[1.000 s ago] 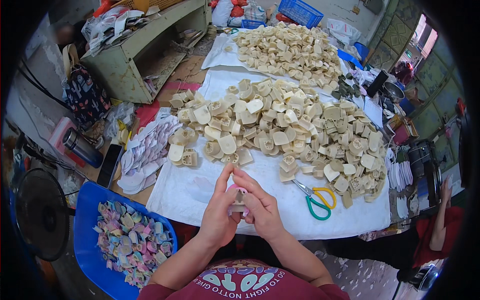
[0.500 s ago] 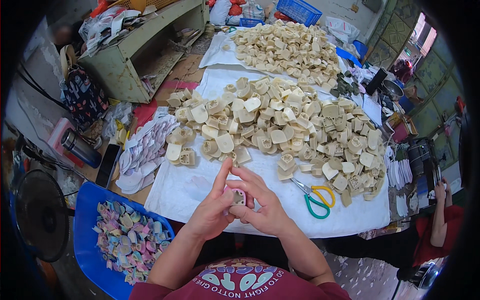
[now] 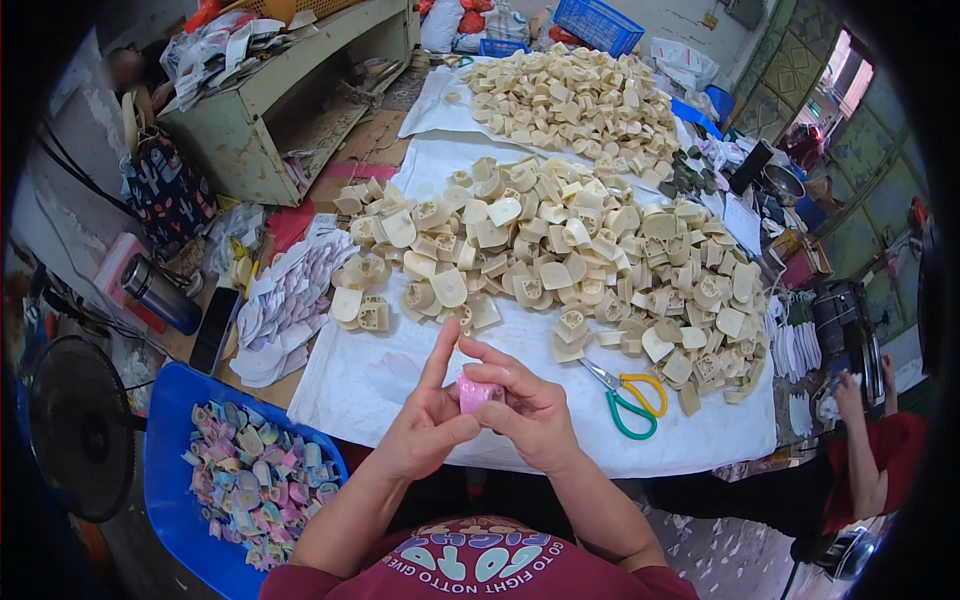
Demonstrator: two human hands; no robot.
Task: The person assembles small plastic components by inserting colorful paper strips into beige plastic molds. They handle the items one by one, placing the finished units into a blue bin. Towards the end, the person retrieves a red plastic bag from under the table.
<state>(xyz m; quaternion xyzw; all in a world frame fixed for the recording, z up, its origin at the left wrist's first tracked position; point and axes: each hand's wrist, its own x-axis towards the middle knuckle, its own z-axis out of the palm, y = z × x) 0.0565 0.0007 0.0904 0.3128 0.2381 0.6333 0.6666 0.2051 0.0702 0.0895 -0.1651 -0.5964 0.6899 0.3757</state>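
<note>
My left hand [image 3: 425, 425] and my right hand [image 3: 525, 405] meet over the near edge of a white sheet [image 3: 370, 385], both pinching a small pink piece [image 3: 472, 393] held between the fingertips. My left index finger points upward. Just beyond my hands lies a big heap of cream plastic blocks [image 3: 560, 255], and a second heap [image 3: 575, 95] sits farther back. Green and yellow scissors [image 3: 625, 395] lie on the sheet to the right of my right hand.
A blue tray [image 3: 165, 450] of pastel wrapped pieces sits at lower left beside a black fan [image 3: 80, 430]. A stack of white printed wrappers [image 3: 290, 300] and a steel flask [image 3: 160, 293] lie left. Another person in red [image 3: 870, 460] works at the right.
My hands have turned the piece between them; a pink wrapper now shows at the fingertips where a pale piece was before. The hands stayed in the same place.
</note>
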